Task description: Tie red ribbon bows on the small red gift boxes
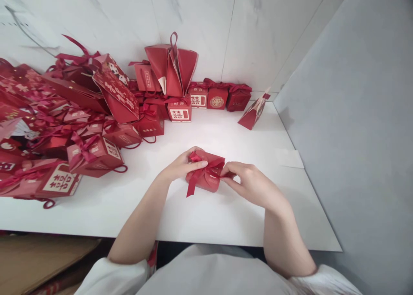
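Your left hand [183, 166] curled over small red gift box [206, 174], fingers pressing lid. Your right hand [250, 184] pinching ribbon [201, 174] end. Box sits mid white table [209, 217], pile of red boxes [64, 127] far left.

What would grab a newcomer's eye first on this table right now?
First, the small red gift box at the middle of the white table, held between the left hand and the right hand, which pinches its red ribbon. Next, the big heap of red boxes and bags piled along the left side. A row of small boxes lines the back wall.
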Motion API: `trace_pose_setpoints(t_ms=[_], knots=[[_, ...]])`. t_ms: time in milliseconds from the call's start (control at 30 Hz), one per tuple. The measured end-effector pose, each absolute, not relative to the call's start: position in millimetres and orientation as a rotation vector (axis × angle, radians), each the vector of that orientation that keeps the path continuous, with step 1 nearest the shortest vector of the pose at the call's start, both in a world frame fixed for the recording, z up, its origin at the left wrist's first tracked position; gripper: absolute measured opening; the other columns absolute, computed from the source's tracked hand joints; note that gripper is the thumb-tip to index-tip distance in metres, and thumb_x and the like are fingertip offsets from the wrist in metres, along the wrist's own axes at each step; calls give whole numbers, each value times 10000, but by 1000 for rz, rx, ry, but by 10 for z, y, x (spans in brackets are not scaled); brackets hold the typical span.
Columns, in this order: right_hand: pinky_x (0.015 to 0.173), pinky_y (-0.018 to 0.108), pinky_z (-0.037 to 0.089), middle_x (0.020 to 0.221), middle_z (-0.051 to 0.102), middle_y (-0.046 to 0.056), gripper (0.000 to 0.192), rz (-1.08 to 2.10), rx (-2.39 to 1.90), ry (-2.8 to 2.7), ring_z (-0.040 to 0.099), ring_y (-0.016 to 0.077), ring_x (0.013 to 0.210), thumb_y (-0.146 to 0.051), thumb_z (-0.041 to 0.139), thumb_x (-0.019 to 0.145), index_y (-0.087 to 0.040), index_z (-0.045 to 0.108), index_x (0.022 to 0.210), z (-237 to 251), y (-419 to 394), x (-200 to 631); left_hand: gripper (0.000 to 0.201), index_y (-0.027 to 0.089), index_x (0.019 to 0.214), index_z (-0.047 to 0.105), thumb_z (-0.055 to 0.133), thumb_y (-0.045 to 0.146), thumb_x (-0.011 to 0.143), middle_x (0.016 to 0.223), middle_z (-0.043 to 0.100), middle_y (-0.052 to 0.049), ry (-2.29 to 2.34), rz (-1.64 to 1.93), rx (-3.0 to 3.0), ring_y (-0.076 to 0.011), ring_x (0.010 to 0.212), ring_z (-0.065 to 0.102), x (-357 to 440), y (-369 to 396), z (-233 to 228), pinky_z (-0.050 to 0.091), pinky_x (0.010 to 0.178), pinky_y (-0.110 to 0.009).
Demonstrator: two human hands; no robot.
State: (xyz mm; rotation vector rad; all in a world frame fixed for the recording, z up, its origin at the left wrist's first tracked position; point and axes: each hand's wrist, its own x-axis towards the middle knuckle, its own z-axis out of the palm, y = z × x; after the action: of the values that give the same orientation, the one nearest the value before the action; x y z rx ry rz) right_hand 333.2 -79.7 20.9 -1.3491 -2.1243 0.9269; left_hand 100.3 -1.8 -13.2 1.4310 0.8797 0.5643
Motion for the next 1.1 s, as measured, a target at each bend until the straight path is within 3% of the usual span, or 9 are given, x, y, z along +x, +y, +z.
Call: trace_pose_setpoints(t_ms=[200, 367, 467, 800, 967, 1100], knots=[[556, 283, 433, 635, 635, -14, 242, 1062, -1370, -2167, 584, 144, 545, -333, 527, 927, -232, 574, 712, 268, -855, 3269, 364, 178, 993, 575, 733, 409, 761, 934, 604, -17, 889, 554, 1454, -171, 874, 582, 1010, 10, -148, 457, 811, -297], [585, 262, 510, 659, 694, -5, 347, 1721, -1289, -1950, 677, 136, 524, -359, 396, 978, -207, 639, 782, 261, -904, 3124, 345, 180, 967, 572, 727, 414, 765, 883, 588, -3, 923, 559, 1509, -158, 826, 572, 1008, 6, -125, 458, 782, -293], [624, 273, 529, 662, 707, -2, 350, 1914, -1281, -1881, 697, 145, 528, -326, 357, 980, -198, 640, 819, 217, -929, 3041, 374, 191, 1004, 568, 729, 426, 762, 891, 599, -6, 962, 540, 1527, -162, 823, 581, 1004, -8, -113, 469, 775, -303], [536, 226, 476, 715, 711, 17, 255, 1825, -1218, -2242, 654, 112, 474, -237, 437, 909, -153, 656, 807, 229, -877, 3127, 404, 195, 1033, 579, 727, 452, 758, 958, 616, -18, 1026, 521, 1616, -185, 908, 582, 1000, -34, -85, 482, 840, -331], [556, 219, 492, 687, 696, 14, 289, 1998, -1073, -2203, 679, 138, 563, -442, 636, 846, -160, 696, 820, 259, -799, 3360, 421, 192, 1104, 568, 674, 475, 811, 1041, 619, -43, 904, 491, 1582, -197, 955, 592, 969, -51, -37, 487, 855, -330], [519, 208, 444, 593, 604, -25, 331, 1690, -1216, -1979, 601, 109, 527, -496, 612, 867, -180, 644, 776, 270, -762, 3395, 380, 187, 1105, 580, 554, 501, 891, 1054, 633, -52, 906, 524, 1558, -202, 970, 596, 981, -61, -26, 474, 881, -343]])
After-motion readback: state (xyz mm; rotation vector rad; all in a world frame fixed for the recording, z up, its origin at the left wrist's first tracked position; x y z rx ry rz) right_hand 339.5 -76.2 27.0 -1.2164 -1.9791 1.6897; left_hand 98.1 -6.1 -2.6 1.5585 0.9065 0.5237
